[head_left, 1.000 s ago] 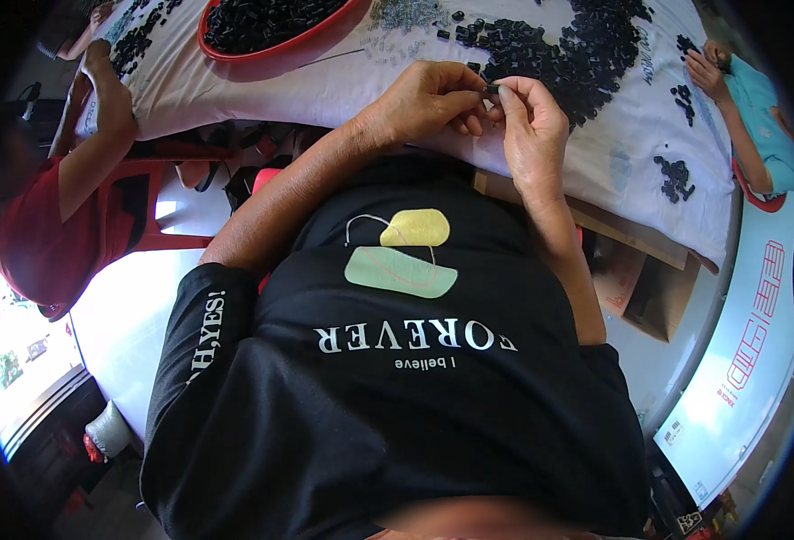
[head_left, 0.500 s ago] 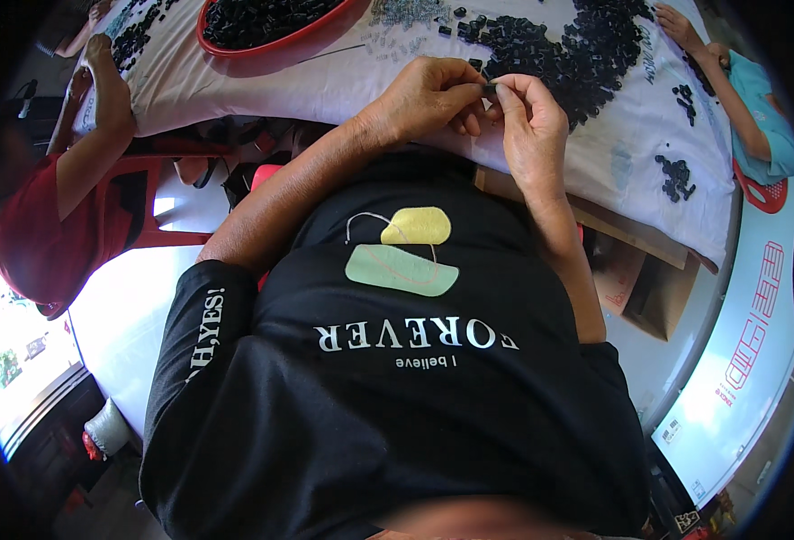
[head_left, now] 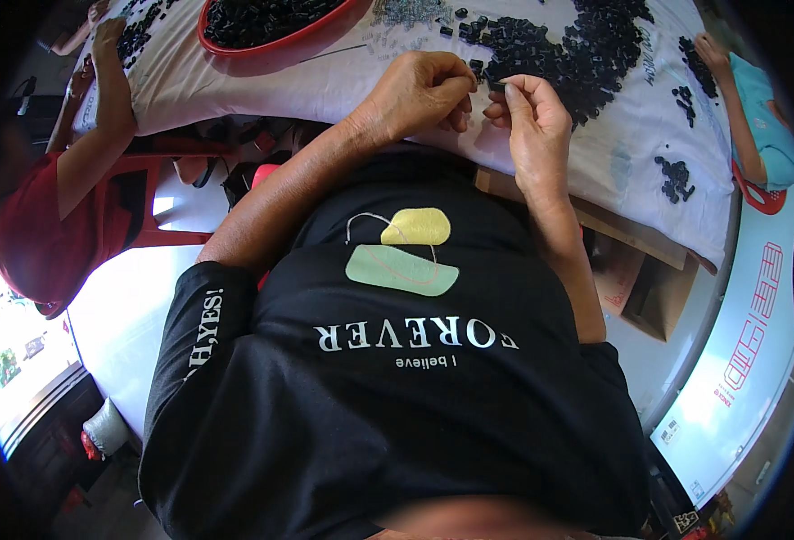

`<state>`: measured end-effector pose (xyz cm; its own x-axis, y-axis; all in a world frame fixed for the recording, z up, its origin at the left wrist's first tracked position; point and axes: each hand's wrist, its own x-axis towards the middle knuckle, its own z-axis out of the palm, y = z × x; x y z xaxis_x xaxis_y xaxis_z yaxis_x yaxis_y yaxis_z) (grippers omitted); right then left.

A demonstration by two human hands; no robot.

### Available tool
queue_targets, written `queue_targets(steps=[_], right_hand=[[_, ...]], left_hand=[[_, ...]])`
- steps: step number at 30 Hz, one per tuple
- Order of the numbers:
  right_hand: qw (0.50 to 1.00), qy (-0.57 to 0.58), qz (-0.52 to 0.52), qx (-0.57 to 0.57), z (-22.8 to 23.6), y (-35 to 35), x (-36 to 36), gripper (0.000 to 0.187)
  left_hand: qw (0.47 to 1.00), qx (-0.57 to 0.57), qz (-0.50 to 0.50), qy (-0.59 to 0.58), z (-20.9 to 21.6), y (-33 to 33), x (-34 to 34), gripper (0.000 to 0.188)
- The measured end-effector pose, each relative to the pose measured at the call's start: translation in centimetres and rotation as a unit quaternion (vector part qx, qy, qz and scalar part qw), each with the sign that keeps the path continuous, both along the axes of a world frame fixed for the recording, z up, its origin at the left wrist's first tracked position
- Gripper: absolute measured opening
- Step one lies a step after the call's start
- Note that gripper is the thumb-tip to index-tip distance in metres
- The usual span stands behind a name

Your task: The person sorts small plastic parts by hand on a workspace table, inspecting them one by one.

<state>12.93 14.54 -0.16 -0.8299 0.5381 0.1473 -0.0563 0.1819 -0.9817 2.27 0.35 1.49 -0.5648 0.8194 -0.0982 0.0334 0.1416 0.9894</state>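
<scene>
Above the near edge of the cloth-covered table [head_left: 262, 94], my two hands are a short gap apart. My right hand [head_left: 537, 121] pinches a small black plastic piece [head_left: 498, 87] between thumb and forefinger. My left hand [head_left: 422, 93] is closed, its fingers curled and thumb pressed against them; whatever it holds, if anything, is hidden. Just beyond the hands spreads a large heap of small black plastic pieces [head_left: 586, 58]. Small clear pieces [head_left: 406, 13] lie scattered to the left of that heap.
A red basin [head_left: 271, 49] full of black pieces stands at the far left. A smaller cluster [head_left: 674, 178] lies at the right. A person in red [head_left: 32, 225] sits left, another in light blue [head_left: 766, 126] right. An open cardboard box [head_left: 658, 297] sits below the table edge.
My hands have come apart: the left moved slightly left, while the right keeps the small black piece. The hand of the person at right has moved down to black pieces on the table.
</scene>
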Motion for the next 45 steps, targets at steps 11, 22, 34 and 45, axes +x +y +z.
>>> queue_targets(steps=[11, 22, 34, 45], right_hand=[[0.948, 0.028, 0.1, -0.302, -0.7, 1.1, 0.3, 0.013], [0.945, 0.037, 0.085, -0.313, -0.7, 1.0, 0.0, 0.013], [0.959, 0.028, 0.087, -0.266, -0.4, 0.6, 0.2, 0.017], [0.971, 0.014, 0.07, -0.227, -0.2, 0.4, 0.1, 0.016]], left_hand=[[0.984, -0.015, 0.07, 0.164, 0.1, -1.4, -2.6, 0.023], [0.871, -0.035, 0.169, 0.46, -1.8, -2.3, -4.4, 0.014], [0.845, -0.061, 0.192, 0.495, -2.1, -2.3, -4.1, 0.013], [0.842, -0.074, 0.198, 0.496, -2.4, -2.2, -4.3, 0.015]])
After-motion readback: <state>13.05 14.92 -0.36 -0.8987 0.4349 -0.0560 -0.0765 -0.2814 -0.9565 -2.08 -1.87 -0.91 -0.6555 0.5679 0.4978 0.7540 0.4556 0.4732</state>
